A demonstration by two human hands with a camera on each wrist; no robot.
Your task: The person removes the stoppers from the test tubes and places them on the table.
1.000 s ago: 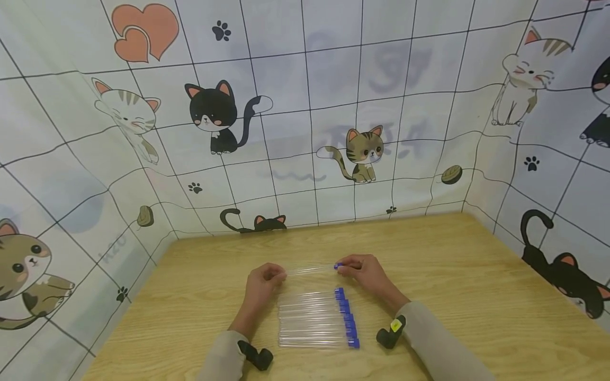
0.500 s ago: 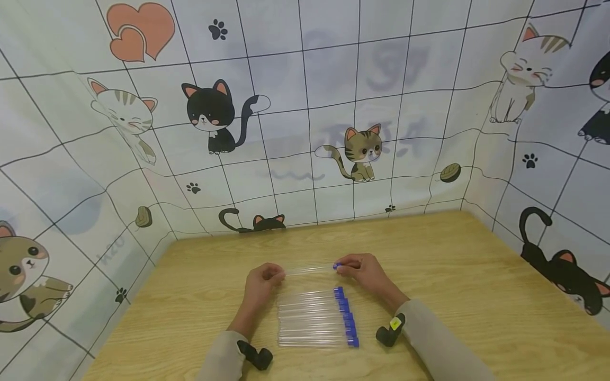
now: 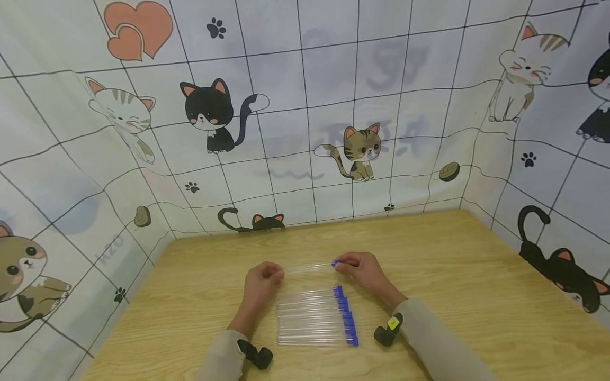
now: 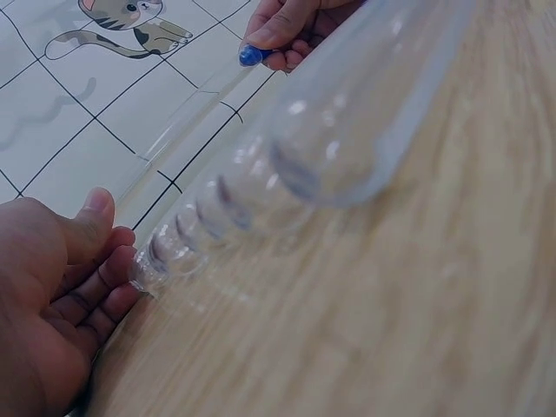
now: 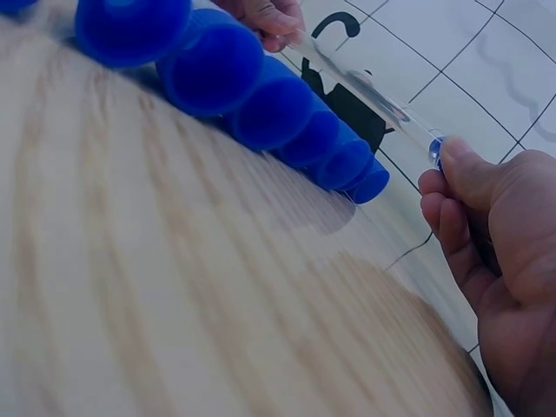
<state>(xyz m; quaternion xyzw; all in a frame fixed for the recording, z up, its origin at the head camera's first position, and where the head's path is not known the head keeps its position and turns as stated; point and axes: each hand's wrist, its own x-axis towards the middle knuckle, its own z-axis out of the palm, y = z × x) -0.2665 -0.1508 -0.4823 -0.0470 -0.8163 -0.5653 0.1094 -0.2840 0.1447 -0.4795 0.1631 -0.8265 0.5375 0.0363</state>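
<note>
A clear test tube [image 3: 310, 268] with a blue cap spans the gap between my two hands, lying nearly level. My left hand [image 3: 259, 283] pinches its rounded end between thumb and fingers. At the other end, my right hand [image 3: 366, 271] grips the blue cap [image 5: 436, 152], with the thumb on top in the right wrist view. Nearer to me, several more capped test tubes [image 3: 312, 319] lie side by side in a row on the table, their blue caps [image 5: 274, 113] all to the right. The left wrist view shows their rounded ends [image 4: 230, 204] up close.
The tubes lie on a light wood-grain table [image 3: 429, 296]. A white cloth with a grid and cartoon cats [image 3: 209, 116] hangs behind and along both sides. Dark camera mounts [image 3: 389, 329] sit on both wrists, over long light sleeves [image 3: 438, 338].
The head view has shifted slightly. Both hands keep their hold on the test tube, and the row of tubes stays as it was.
</note>
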